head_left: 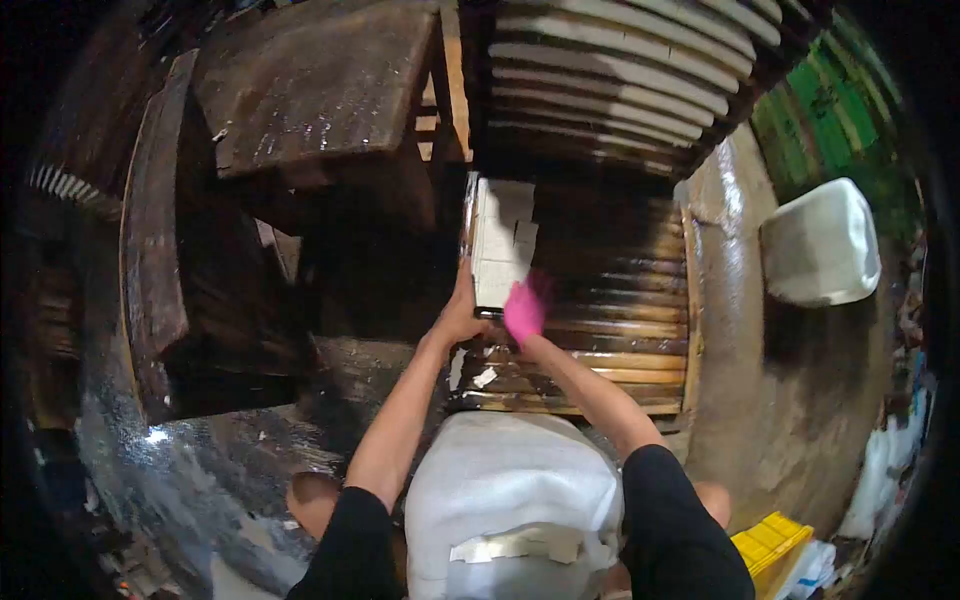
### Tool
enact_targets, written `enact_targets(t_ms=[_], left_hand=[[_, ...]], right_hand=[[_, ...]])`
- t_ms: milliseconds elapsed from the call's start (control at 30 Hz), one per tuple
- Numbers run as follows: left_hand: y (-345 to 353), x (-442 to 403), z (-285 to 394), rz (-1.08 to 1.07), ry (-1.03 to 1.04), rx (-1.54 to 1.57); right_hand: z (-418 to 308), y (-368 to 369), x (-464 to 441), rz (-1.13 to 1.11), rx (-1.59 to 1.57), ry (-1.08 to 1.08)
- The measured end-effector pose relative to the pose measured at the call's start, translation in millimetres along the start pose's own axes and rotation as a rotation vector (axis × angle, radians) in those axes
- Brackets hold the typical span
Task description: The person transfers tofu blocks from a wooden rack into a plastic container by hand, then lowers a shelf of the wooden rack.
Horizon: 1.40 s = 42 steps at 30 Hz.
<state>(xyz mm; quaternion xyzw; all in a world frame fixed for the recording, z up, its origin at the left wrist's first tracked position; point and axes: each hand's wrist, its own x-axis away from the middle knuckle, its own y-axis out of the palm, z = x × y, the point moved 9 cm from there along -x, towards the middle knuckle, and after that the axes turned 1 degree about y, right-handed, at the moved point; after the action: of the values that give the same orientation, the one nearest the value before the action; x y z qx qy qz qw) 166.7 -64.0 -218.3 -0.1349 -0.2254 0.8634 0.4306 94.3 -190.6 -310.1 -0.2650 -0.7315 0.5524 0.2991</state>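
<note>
White rectangular blocks [497,235] lie in a column along the left side of a slatted bamboo rack [630,330]. My left hand [462,312] is bare and rests at the near left corner of the column, its fingers partly spread along the edge. On my right hand [524,312] is a pink glove; it touches the near right side of the blocks. Its fingers are blurred, and what they hold, if anything, cannot be made out. Small white pieces [485,378] lie on the slats nearer to me. A white sack [510,460] is between my legs, with white pieces on it.
A dark wooden table [310,90] and an upright wooden panel [155,230] stand at the left. More slats with long white strips [610,70] rise at the back. At the right are a white container [822,243] and a yellow crate [773,548] on the wet floor.
</note>
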Motion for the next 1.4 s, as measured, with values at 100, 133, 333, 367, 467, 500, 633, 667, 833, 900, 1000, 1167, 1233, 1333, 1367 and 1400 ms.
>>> enact_targets(t_ms=[100,133,333,367,467,500,633,667,833,900,1000,1167,1233,1333,1367,1400], left_hand=[[15,-6,-20,0.11,-0.056,0.027],[13,-6,-14,0.137,-0.071,0.0],[15,-7,-21,0.179,-0.176,0.125],[18,-6,-32,0.169,-0.229,0.226],[15,-7,-6,0.188,-0.213,0.254],[17,-4,2,0.196,-0.197,0.271],[24,-12,67,0.127,-0.061,0.238],[23,-23,81,0.106,-0.035,0.27],[-7,-83,17,0.115,-0.027,-0.285],[7,-94,5,0.054,0.02,-0.398],[19,-103,3,0.099,0.045,-0.446],[21,-101,-3,0.124,0.094,-0.482],[24,-100,-4,0.148,0.105,-0.504],[23,-104,-6,0.133,0.067,-0.443],[24,-105,-8,0.105,0.093,-0.49],[26,-101,-10,0.081,0.119,-0.533]], right_hand=[[-23,-38,22,0.196,-0.881,0.212],[-19,-28,23,0.151,-1.142,0.302],[-29,1,-40,-0.711,-1.873,-0.166],[-26,10,-41,-0.677,-1.844,-0.256],[-9,24,-43,-0.409,-1.729,-0.368],[-1,24,-48,-0.199,-1.475,-0.463],[40,-19,-45,-0.302,-1.223,-0.48],[50,-58,-36,-0.277,-1.094,-0.573],[80,-106,-88,-0.77,-1.624,-0.1],[73,-110,-85,-1.016,-2.154,0.078],[63,-97,-105,-0.791,-2.164,0.034],[73,-56,-135,-0.36,-1.742,0.049],[70,-44,-140,-0.356,-1.728,0.067],[53,-3,-145,-0.632,-1.977,0.142],[43,1,-145,-0.763,-2.08,0.158],[49,1,-139,-0.702,-2.107,0.205]])
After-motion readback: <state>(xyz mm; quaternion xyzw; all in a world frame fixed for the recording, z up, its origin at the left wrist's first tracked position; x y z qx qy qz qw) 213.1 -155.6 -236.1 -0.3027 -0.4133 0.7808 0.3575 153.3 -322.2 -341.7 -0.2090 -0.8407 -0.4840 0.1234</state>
